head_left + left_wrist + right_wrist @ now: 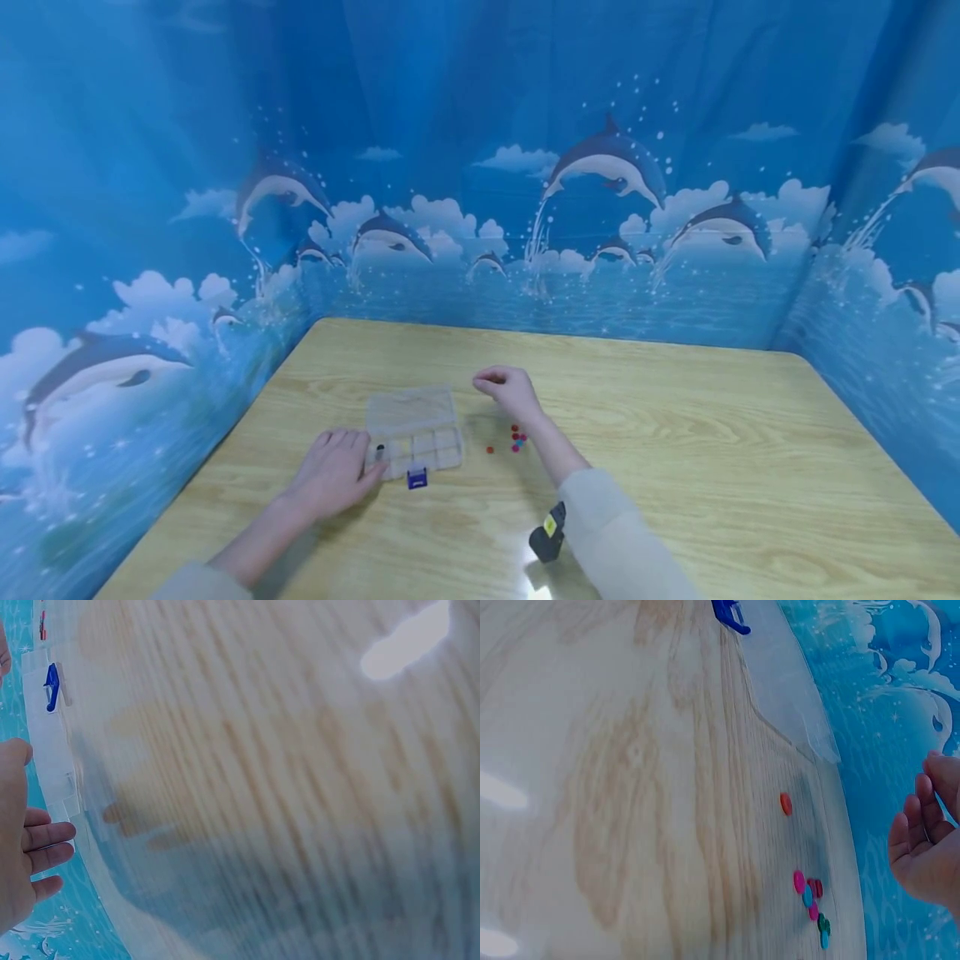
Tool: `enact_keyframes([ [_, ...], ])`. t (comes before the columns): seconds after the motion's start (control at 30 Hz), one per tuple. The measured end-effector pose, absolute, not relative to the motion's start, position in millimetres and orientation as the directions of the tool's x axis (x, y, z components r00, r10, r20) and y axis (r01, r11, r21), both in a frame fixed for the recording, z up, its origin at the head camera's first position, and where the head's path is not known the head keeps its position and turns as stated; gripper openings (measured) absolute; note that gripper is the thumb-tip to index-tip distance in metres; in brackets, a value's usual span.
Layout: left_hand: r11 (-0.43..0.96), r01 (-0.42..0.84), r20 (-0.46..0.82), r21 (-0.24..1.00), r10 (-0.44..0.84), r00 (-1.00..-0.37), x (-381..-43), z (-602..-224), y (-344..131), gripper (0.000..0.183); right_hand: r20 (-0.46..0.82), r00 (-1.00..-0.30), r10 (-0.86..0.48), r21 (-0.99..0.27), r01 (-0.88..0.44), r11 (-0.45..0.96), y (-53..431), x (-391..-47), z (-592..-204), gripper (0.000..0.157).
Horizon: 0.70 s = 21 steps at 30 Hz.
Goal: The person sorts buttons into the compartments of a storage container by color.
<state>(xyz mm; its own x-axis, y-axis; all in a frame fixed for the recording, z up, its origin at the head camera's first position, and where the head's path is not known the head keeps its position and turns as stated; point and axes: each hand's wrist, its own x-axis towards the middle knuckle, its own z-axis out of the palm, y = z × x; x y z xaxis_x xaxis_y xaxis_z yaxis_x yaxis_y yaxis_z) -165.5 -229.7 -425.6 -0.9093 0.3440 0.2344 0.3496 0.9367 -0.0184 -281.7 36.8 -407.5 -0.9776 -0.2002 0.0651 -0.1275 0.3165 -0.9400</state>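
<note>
A clear plastic compartment box [437, 454] lies on the table with its see-through lid [411, 410] folded back. A blue clip-like piece [417, 477] sits at its front edge, and a small black item [380, 448] shows in the left end. My left hand [335, 469] rests against the box's left end, fingers extended, thumb along the front corner. Right of the box, my right hand [507, 392] is raised above the table, thumb and forefinger tips together; I cannot tell whether something small is between them. Below it lie several small coloured discs [799, 882] and one orange-red disc [786, 803].
The wood-grain table [712, 442] extends widely to the right. A blue dolphin-print curtain [480, 167] surrounds its back and sides. A black device with a yellow label [549, 532] sits at the right sleeve [622, 533].
</note>
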Motion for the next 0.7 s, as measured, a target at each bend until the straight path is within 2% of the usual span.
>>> enact_keyframes([
  [0.7, 0.936, 0.351, 0.231, -0.016, 0.345, -0.91, -165.7, -426.5, -230.4, 0.04, 0.029, -0.991, -0.13, -0.935, -0.073, 0.347, 93.3, -293.4, -415.4, 0.027],
])
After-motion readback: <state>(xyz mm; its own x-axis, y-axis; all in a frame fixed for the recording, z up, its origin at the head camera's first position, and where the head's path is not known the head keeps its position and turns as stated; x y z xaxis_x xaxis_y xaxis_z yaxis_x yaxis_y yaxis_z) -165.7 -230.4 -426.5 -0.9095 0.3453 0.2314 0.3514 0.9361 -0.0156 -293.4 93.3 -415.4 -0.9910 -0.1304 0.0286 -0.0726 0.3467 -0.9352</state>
